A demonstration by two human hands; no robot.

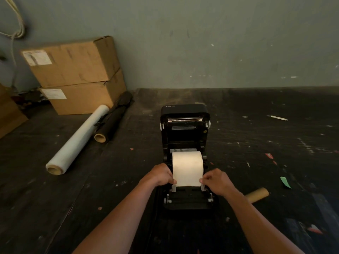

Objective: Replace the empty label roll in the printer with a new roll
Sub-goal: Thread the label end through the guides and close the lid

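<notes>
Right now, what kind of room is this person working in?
Probably a packing or storeroom. Two stacked cardboard boxes with shipping labels stand by the wall, a roll of clear stretch wrap lies on the dark worktable, and a label printer sits open.

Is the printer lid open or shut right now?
Open. The printer lid is tipped back, baring the bay where the new label roll sits.

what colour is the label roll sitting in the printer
White to cream, label roll in the open black printer; head view.
</notes>
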